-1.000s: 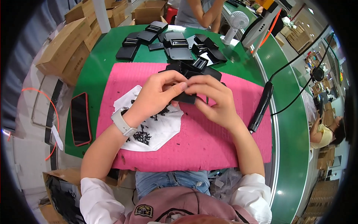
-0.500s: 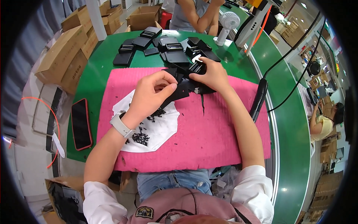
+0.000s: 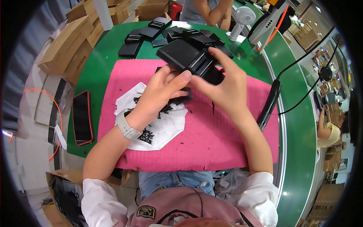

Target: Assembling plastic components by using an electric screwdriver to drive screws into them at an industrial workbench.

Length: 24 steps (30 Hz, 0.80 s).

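Note:
Both my hands hold a flat black plastic part point(image 3: 187, 56) lifted above the pink mat point(image 3: 211, 143). My left hand point(image 3: 160, 92), with a white watch on the wrist, grips its near edge with the thumb against it. My right hand point(image 3: 223, 85) clasps its right end, fingers spread over it. Under my left hand a white paper sheet point(image 3: 166, 126) lies on the mat, strewn with small black screws point(image 3: 145, 136). Another black piece point(image 3: 181, 99) rests on the mat below my hands.
Several more black parts point(image 3: 141, 36) lie at the far side of the green table point(image 3: 92, 75). A phone in a red case point(image 3: 82, 117) lies at left. A black electric screwdriver point(image 3: 269, 104) with cable rests at right. A small white fan point(image 3: 242, 19) and another person stand beyond.
My hands have lifted a black part from the pile at the far edge of the mat and raised it closer to me. The camera view has moved nearer to the table.

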Available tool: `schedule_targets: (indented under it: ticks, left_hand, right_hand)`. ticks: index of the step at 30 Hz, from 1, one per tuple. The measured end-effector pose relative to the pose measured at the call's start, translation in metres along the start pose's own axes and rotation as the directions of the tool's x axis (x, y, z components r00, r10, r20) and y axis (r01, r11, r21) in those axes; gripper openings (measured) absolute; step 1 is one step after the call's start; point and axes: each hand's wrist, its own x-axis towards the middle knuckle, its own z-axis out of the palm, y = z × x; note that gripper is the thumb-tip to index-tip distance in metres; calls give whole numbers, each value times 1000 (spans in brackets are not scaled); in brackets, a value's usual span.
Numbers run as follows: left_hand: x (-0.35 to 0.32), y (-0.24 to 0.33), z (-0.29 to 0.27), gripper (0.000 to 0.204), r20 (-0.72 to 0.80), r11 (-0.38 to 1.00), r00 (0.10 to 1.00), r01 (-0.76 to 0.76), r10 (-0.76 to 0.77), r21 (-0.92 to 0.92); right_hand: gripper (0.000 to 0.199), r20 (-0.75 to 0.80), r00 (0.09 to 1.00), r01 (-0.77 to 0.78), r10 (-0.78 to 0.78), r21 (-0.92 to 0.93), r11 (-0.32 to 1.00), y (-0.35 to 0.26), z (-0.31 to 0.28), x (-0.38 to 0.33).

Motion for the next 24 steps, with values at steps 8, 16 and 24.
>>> schedule_targets:
  ticks: [8, 16, 24]
  left_hand:
    - [-8, 3, -6, 27, -143, 963, 960, -254, 240, -93]
    - [3, 14, -29, 26, -311, 901, 883, -409, 350, -145]
    - [20, 14, -63, 32, -267, 882, 964, -140, 17, -451]
  right_hand:
    - [76, 90, 974, 194, -206, 124, 973, -26, 12, -13]
    - [33, 104, 989, -111, 103, 80, 991, 35, -1, 6]
    - [29, 498, 854, -60, 150, -193, 979, 51, 17, -10]
